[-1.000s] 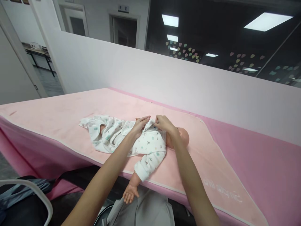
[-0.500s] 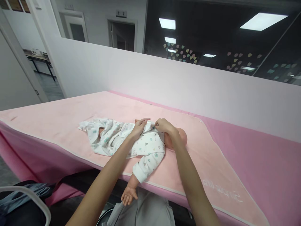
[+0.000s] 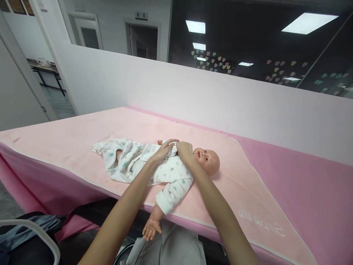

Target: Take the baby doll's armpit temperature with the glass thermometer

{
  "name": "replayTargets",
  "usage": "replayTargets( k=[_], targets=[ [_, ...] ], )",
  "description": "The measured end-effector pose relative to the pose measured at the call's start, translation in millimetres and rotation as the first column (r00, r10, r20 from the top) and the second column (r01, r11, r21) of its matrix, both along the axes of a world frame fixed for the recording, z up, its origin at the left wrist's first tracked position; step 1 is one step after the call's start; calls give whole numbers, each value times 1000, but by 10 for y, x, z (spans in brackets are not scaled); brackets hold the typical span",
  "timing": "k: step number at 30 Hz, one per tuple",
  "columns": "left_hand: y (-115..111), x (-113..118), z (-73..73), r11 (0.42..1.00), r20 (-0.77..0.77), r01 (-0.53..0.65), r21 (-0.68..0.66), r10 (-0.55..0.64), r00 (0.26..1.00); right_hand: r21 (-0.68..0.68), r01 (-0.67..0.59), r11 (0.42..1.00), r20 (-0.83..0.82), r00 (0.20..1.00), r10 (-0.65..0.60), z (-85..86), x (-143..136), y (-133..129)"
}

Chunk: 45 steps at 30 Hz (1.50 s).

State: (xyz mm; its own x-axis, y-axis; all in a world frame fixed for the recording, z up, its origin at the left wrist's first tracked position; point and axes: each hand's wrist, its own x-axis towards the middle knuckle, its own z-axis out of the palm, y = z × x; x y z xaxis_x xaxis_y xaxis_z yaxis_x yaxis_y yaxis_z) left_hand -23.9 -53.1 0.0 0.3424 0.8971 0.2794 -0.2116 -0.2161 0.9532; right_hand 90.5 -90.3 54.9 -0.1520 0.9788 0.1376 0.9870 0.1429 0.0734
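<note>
Where both hands pinch its chest fabric, left hand (image 3: 162, 151), right hand (image 3: 184, 150): white, pastel-printed romper (image 3: 165, 171) on doll (image 3: 208, 161).

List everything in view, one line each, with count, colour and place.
baby doll: one, skin-toned, lying on its back mid-table, head to the right
romper: one, white with small prints, on the doll
towel: one, pale pink, spread over the table
table cover: one, deeper pink, under the towel
partition wall: one, white, behind the table
chair rail: one, white, bottom left
left hand: one, on the romper's chest
right hand: one, at the romper's collar
</note>
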Motion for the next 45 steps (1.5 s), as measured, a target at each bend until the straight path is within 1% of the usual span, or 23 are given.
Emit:
replayTargets(
  k=[4, 6, 7, 9, 11, 13, 14, 15, 16, 18, 21, 23, 25, 27, 29, 31, 33, 35, 37, 39, 42, 43, 45],
  targets=[
    [-30, 4, -33, 981, -165, -108, 159, 134, 977, -1, -9, 1000, 13, 1000, 9, -6, 50, 28],
    [-66, -14, -19, 952, -274, -183, 245, 249, 929, -12, -29, 1000, 23, 999, 29, 24, 83, 9],
    [-82, -31, 3, 930, -342, -207, 303, 309, 887, -22, -40, 999, 31, 999, 40, 45, 99, -7],
    [-93, -75, 80, 882, -507, -200, 426, 416, 755, -40, -57, 998, 48, 997, 59, 91, 125, -44],
    [-57, -115, 193, 833, -654, -153, 532, 519, 550, -55, -62, 997, 64, 996, 66, 135, 148, -79],
    [32, -121, 312, 774, -707, -120, 621, 620, 340, -62, -62, 996, 69, 995, 66, 176, 171, -106],
    [92, -104, 359, 749, -705, -111, 653, 654, 274, -64, -62, 996, 68, 995, 66, 197, 182, -117],
    [157, -73, 389, 733, -697, -107, 672, 674, 244, -67, -64, 996, 65, 996, 68, 218, 194, -128],
    [222, -32, 399, 730, -695, -102, 676, 677, 242, -73, -70, 995, 60, 995, 74, 240, 205, -140],
    [338, 63, 354, 752, -714, -99, 651, 652, 255, -93, -92, 991, 48, 994, 96, 289, 222, -172],
    [424, 160, 194, 826, -800, -83, 558, 561, 212, -119, -125, 985, 23, 991, 129, 376, 236, -238],
    [416, 163, 104, 855, -833, -72, 514, 517, 197, -135, -141, 981, 5, 990, 143, 436, 256, -286],
    [371, 129, 65, 864, -842, -66, 500, 502, 195, -177, -168, 970, -72, 985, 158, 492, 307, -323],
    [316, 85, 64, 864, -844, -67, 498, 501, 192, -256, -212, 943, -235, 960, 152, 535, 406, -340],
    [273, 50, 75, 866, -847, -77, 494, 499, 180, -329, -251, 910, -424, 901, 95, 557, 554, -327],
    [257, 29, 76, 869, -853, -91, 487, 495, 164, -318, -261, 911, -572, 820, 36, 555, 739, -287],
    [266, 16, 65, 869, -855, -101, 484, 495, 157, -207, -243, 948, -702, 712, 29, 524, 938, -226],
    [288, 6, 51, 870, -859, -97, 484, 494, 139, -74, -204, 976, -814, 578, 59, 461, 1126, -156],
    [308, -5, 41, 884, -877, -80, 460, 466, 118, -34, -173, 984, -886, 461, 50, 371, 1282, -95],
    [318, -15, 39, 904, -896, -67, 422, 427, 121, -111, -200, 973, -906, 424, -17, 270, 1394, -54],
    [317, -23, 43, 912, -897, -70, 405, 411, 162, -250, -235, 939, -889, 440, -127, 154, 1483, -28],
    [316, -22, 44, 912, -896, -76, 403, 410, 170, -270, -237, 933, -892, 426, -150, 131, 1497, -23],
    [314, -17, 45, 914, -897, -97, 395, 406, 175, -259, -229, 939, -920, 355, -167, 105, 1511, -11]
  ],
)
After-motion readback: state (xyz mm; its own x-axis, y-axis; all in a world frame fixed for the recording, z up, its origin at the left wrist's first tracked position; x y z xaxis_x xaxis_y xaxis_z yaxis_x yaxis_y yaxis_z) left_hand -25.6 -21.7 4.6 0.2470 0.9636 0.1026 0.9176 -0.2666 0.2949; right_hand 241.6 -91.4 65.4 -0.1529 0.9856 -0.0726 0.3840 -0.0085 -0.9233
